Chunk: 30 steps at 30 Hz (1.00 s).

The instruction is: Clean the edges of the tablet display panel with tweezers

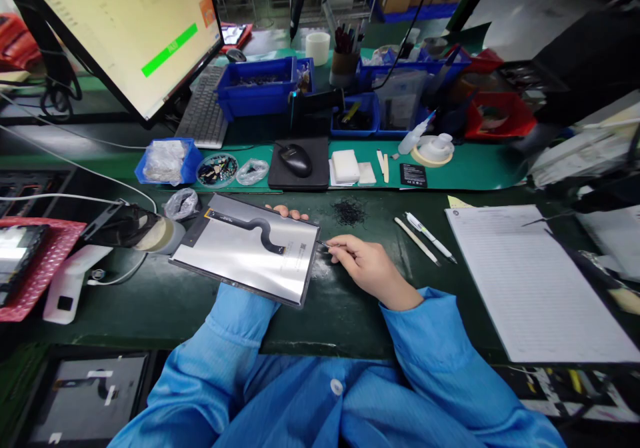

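My left hand (287,212) supports a tablet display panel (240,241) from beneath; its fingertips curl over the far edge and the rest is hidden. The panel's silver back faces up, tilted, with a black flex cable (263,229) curving across it. My right hand (367,268) pinches thin metal tweezers (325,245), their tip at the panel's right edge. Just beyond, a pile of fine black scraps (349,212) lies on the dark bench. A pale stick (416,241) and a white pen (430,237) rest right of my right hand.
A lined paper sheet (530,281) lies at the right. Along the back are a mouse (295,159), white pads (345,166), blue bins (257,88) and a red bin (500,115). A monitor (125,28) stands back left. Another panel (90,395) sits lower left.
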Motion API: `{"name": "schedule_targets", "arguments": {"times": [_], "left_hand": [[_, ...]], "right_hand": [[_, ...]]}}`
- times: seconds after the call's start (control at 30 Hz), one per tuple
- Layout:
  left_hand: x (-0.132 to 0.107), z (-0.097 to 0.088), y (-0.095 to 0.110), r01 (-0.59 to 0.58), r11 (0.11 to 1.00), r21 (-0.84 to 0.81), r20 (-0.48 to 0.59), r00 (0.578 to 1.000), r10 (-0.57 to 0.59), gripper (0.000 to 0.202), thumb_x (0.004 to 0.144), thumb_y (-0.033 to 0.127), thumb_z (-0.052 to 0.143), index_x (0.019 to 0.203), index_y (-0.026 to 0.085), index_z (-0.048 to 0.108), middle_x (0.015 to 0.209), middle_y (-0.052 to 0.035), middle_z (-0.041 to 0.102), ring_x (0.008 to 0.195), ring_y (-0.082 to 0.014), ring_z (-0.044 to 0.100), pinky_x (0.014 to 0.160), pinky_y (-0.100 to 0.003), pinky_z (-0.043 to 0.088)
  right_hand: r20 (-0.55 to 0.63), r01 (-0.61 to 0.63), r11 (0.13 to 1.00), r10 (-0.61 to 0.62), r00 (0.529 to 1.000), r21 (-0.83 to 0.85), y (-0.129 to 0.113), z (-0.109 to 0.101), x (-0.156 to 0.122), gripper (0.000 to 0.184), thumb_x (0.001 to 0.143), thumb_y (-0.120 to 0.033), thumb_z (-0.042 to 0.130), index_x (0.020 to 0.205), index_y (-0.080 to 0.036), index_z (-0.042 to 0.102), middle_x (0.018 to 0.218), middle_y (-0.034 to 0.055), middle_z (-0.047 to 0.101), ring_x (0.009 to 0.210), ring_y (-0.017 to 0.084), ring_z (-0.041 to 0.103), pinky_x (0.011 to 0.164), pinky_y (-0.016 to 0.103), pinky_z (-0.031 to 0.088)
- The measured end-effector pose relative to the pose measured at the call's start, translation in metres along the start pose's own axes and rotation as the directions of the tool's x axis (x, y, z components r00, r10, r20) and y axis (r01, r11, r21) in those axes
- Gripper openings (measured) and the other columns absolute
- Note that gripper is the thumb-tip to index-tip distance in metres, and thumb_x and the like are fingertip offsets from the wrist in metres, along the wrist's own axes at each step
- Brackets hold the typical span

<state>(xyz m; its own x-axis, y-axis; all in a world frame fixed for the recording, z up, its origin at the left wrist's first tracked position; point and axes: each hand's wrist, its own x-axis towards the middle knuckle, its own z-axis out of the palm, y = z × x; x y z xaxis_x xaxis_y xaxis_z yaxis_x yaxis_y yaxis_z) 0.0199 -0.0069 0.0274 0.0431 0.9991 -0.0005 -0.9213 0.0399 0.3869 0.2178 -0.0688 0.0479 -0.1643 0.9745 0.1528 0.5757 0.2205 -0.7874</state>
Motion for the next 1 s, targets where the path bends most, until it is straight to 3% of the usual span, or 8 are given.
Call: {"name": "schedule_targets", "arguments": {"times": [0.13,0.3,0.47,0.6,0.7,0.83,1.0], "left_hand": [[-0.0004,-0.0026,0.0006,-0.003,1.0,0.002,0.023,1.0,0.003,0.043,0.109,0.047,0.029,0.101,0.027,0.066,0.096,-0.0038,0.061,0.09,-0.0224,0.063,0.1,-0.048,0.052],[-0.0001,-0.0035,0.0013,0.019,0.999,-0.029,0.061,0.998,-0.017,0.047,0.111,0.048,0.026,0.101,0.026,0.067,0.097,-0.0045,0.062,0.091,-0.0231,0.064,0.1,-0.049,0.053],[-0.0002,-0.0038,0.0,0.003,1.0,-0.026,0.065,0.998,-0.001,0.047,0.111,0.048,0.028,0.102,0.026,0.068,0.097,-0.0047,0.063,0.092,-0.0223,0.065,0.099,-0.047,0.055],[-0.0015,-0.0011,0.0012,0.019,1.0,-0.004,0.033,0.999,-0.019,0.041,0.111,0.044,0.032,0.099,0.025,0.067,0.096,-0.0046,0.063,0.09,-0.021,0.065,0.1,-0.046,0.055],[-0.0009,0.0008,0.0019,0.015,1.0,-0.003,0.004,1.0,-0.015,0.044,0.112,0.042,0.026,0.098,0.024,0.064,0.094,-0.0042,0.063,0.088,-0.0215,0.065,0.098,-0.047,0.055],[-0.0002,0.0027,0.0017,0.016,1.0,-0.024,-0.011,1.0,-0.016,0.051,0.112,0.045,0.017,0.1,0.026,0.063,0.092,-0.0036,0.063,0.085,-0.0222,0.065,0.096,-0.048,0.055],[-0.001,0.0017,0.0018,0.035,0.999,-0.031,0.0,0.999,-0.035,0.042,0.111,0.043,0.026,0.098,0.025,0.063,0.093,-0.0029,0.062,0.089,-0.021,0.064,0.099,-0.046,0.054]], "right_hand": [[-0.029,0.028,1.0,-0.028,0.999,-0.004,0.0016,0.0021,0.0,0.017,0.096,-0.036,0.071,0.105,-0.025,0.082,0.083,0.0013,0.084,0.068,0.02,0.078,0.068,0.03,0.062],[-0.017,0.145,0.984,-0.147,0.989,-0.103,0.0008,-0.0019,0.0008,0.02,0.101,-0.03,0.066,0.106,-0.026,0.085,0.098,0.005,0.085,0.086,0.023,0.08,0.08,0.034,0.064],[0.005,0.065,0.993,-0.064,0.998,-0.104,-0.0014,-0.0035,-0.0003,0.025,0.103,-0.027,0.062,0.112,-0.033,0.084,0.098,0.005,0.085,0.088,0.027,0.081,0.084,0.043,0.068],[-0.031,0.071,0.995,-0.073,0.997,-0.068,0.0004,-0.0008,-0.0004,0.018,0.097,-0.031,0.07,0.109,-0.03,0.084,0.091,0.0033,0.085,0.077,0.025,0.08,0.076,0.037,0.067],[-0.019,0.138,0.983,-0.141,0.99,-0.117,0.0017,-0.0017,0.0003,0.02,0.101,-0.031,0.065,0.106,-0.026,0.084,0.099,0.0044,0.086,0.087,0.023,0.081,0.082,0.034,0.065],[0.024,0.132,0.982,-0.13,0.991,-0.137,0.0013,-0.0032,0.0002,0.026,0.104,-0.028,0.059,0.11,-0.026,0.085,0.104,0.0044,0.086,0.091,0.023,0.081,0.084,0.033,0.064],[-0.025,0.101,0.992,-0.104,0.994,-0.079,-0.0003,-0.0011,0.0002,0.02,0.099,-0.033,0.069,0.108,-0.025,0.084,0.093,0.0038,0.086,0.077,0.022,0.08,0.075,0.032,0.065]]}}
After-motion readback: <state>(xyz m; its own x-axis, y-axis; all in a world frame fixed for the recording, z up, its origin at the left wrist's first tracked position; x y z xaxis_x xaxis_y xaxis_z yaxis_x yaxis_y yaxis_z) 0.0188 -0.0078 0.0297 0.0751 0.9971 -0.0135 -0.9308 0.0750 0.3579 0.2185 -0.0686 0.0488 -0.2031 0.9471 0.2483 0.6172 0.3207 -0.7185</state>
